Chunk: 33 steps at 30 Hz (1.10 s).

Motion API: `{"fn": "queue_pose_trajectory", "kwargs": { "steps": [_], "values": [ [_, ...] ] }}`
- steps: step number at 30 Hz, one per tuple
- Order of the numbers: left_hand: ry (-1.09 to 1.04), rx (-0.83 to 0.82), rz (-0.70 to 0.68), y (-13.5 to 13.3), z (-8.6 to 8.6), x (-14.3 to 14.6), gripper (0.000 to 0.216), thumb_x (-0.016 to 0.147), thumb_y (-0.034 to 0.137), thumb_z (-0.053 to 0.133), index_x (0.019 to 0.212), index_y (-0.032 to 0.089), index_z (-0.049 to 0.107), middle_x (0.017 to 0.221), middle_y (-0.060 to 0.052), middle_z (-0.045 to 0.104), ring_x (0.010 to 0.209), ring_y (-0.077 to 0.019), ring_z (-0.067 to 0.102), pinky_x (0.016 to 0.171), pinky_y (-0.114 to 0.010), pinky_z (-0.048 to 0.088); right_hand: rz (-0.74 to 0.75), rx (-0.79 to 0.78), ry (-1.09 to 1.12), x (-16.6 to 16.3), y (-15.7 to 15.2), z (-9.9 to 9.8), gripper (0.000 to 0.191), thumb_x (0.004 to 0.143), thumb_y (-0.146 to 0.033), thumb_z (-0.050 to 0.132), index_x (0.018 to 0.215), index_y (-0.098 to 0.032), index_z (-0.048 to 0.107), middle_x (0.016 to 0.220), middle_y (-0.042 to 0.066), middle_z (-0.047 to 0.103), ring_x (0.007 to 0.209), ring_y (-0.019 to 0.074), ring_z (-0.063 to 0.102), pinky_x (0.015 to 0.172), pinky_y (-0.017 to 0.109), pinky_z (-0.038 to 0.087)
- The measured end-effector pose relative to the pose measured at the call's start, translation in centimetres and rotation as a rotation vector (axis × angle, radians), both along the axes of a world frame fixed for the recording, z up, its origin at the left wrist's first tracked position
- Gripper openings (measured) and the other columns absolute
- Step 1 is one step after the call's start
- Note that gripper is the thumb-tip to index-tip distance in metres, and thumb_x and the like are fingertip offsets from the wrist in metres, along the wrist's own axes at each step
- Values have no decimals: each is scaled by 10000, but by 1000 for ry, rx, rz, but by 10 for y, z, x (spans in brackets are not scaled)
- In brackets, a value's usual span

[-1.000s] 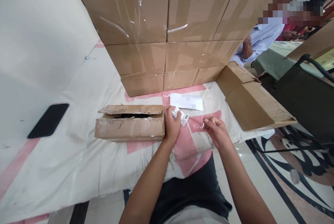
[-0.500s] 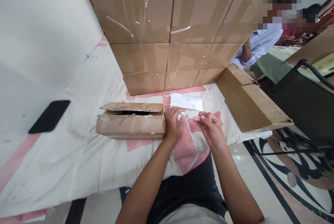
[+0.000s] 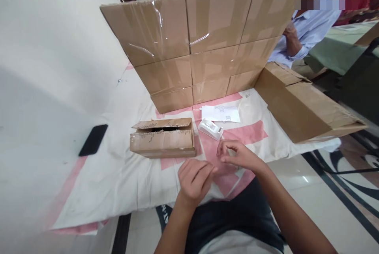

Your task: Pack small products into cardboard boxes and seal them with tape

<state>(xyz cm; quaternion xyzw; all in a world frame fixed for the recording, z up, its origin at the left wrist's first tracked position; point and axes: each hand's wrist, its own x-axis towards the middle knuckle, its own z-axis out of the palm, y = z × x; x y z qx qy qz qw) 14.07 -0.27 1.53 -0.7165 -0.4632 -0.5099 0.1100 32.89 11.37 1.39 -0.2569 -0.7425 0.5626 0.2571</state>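
Observation:
My left hand (image 3: pixel 194 179) hovers over the near edge of the pink-and-white cloth (image 3: pixel 118 175), its fingers curled together toward my right hand. My right hand (image 3: pixel 237 155) is just beyond it, thumb and fingers pinched; whatever they hold is too small to make out. A white tape dispenser (image 3: pixel 211 128) lies free on the cloth beyond both hands. Behind it is a white printed sheet (image 3: pixel 221 113). A small torn cardboard box (image 3: pixel 162 141) sits to the left of my hands, its top flaps partly open.
A wall of taped cardboard boxes (image 3: pixel 192 45) stands at the back. A large open carton (image 3: pixel 302 104) lies on its side at the right. A black phone (image 3: pixel 93 139) rests at the left. Another person's sleeve (image 3: pixel 304 33) shows behind the boxes.
My left hand let go of the tape dispenser and drew back toward me; the dispenser now lies on the cloth. My right hand also pulled back, still pinched. The camera view tilted up.

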Motion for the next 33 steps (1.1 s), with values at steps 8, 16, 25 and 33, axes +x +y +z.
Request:
{"fn": "queue_pose_trajectory", "kwargs": {
  "steps": [8,16,25,33],
  "values": [
    [256,-141,43,-18,68,-112,150,897,145,635,941,282,676,791,-30,728,702,-195,673,622,-340,535,-227,325,78,-69,2,22,709,845,-411,733,1450,-263,393,1442,137,514,1337,305,501,1083,477,422],
    [541,-658,-14,18,135,-177,173,826,471,725,939,340,730,1378,-36,599,1209,-278,587,926,-422,561,29,604,-59,-122,17,29,834,741,-417,806,1464,-255,421,1497,142,475,1430,380,356,1147,591,271],
    [408,-873,34,34,126,-189,357,829,534,696,1075,280,646,1441,-73,524,1256,-284,569,979,-411,526,-58,604,41,-125,14,11,697,730,-422,805,1342,-234,529,1429,120,541,1419,342,381,1126,529,300],
    [303,-873,74,27,103,-182,500,817,491,733,1208,276,508,1410,-81,539,1233,-268,578,932,-409,523,-86,608,82,-131,16,5,660,729,-419,796,1315,-241,550,1398,107,571,1410,338,400,1142,526,270]
  ]
}}
